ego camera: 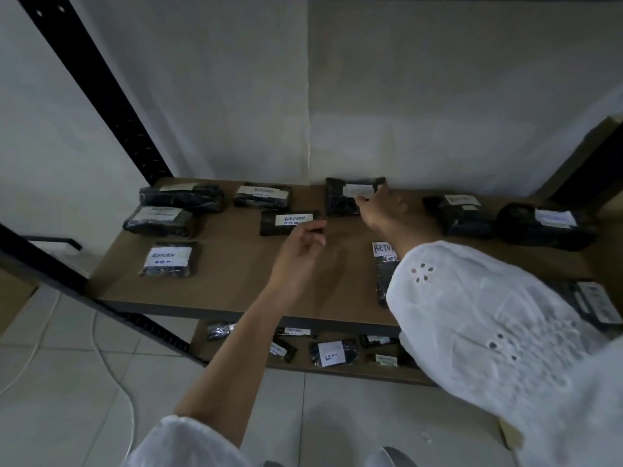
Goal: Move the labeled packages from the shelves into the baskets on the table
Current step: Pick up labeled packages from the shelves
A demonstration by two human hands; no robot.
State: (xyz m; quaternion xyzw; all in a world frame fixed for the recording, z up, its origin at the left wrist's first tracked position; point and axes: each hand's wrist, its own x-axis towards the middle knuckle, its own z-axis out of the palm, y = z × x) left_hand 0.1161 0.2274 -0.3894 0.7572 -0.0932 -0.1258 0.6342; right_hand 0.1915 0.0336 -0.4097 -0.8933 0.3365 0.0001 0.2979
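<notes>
Several black wrapped packages with white labels lie on a brown shelf [236, 284]. My right hand [381, 205] reaches to the back of the shelf and grips a black package [338, 197] by its right end, fingers over its white label. My left hand [300, 244] hovers with relaxed fingers just right of a package labelled RETURN [286, 222], holding nothing. Another RETURN package [382, 264] lies partly hidden under my right sleeve. No basket is in view.
More labelled packages sit at the left [170, 259], back left [182, 197], back middle [263, 196] and right [542, 225] of the shelf. A lower shelf [337, 365] holds several small packages. Black metal uprights [101, 96] frame the rack; a white cable [111, 358] lies on the tiled floor.
</notes>
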